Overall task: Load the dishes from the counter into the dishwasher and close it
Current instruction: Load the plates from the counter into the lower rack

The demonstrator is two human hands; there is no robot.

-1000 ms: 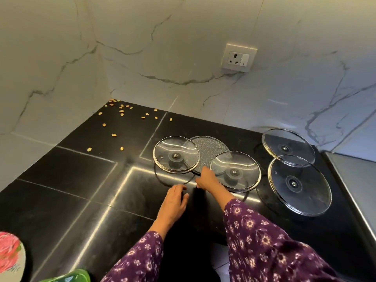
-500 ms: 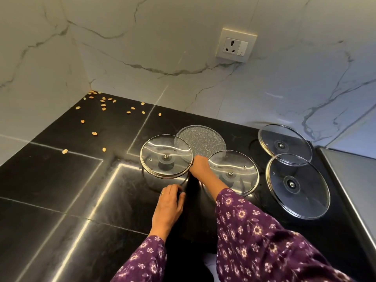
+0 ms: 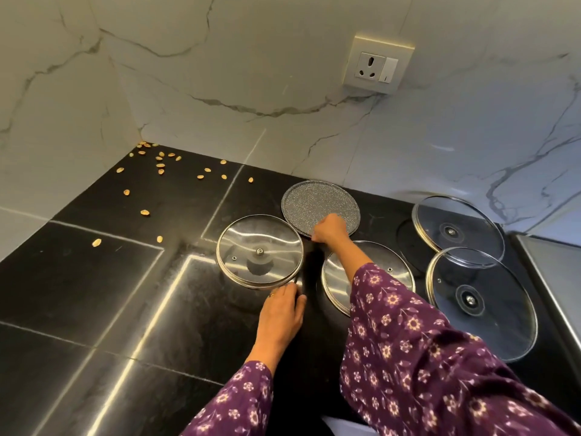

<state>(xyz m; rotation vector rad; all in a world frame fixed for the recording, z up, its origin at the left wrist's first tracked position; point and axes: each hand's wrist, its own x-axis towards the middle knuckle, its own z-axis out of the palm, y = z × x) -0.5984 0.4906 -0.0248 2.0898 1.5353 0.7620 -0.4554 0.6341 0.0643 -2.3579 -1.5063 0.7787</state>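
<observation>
Black stone desk [image 3: 94,309] in a corner, marbled walls [image 3: 251,73] behind, socket [image 3: 377,66] up right, shells [image 3: 160,166] strewn at the back left.

We log four glass lids and one grey speckled plate [image 3: 314,202], all lying flat on the desk. No dishwasher is in view.

What changed over the last second:
- The right hand [image 3: 330,229] went forward out of the gap between the left lid [image 3: 259,250] and the mid lid [image 3: 334,278]. It now sits on the plate's near rim.
- The plate was half covered by those two lids. It now shows almost whole, with the left lid just touching its near-left edge.
- The left hand [image 3: 281,309] was resting apart from the left lid. It has now come up to that lid's near rim.
- The two right lids [image 3: 457,231] overlap each other and have not been moved.

Grip, right: fingers curled down over the plate's rim. We read it as a pinch on that rim, though the fingertips are hidden under the hand, so that is likely and not certain.

Grip, left: fingers fairly straight with the tips against the left lid's steel rim. They hold nothing and only touch or steady it.

The right sleeve [image 3: 440,357] crosses over the mid lid and hides much of it.

For the task, we judge the plate is freed and is the next item to lift. The left hand seems to keep the left lid from sliding along with it. Loading is at an early stage. All five pieces are on the desk, none in the dishwasher that we can see, and closing it is far off. The risk is that the plate's rim drags a lid as it rises.
</observation>
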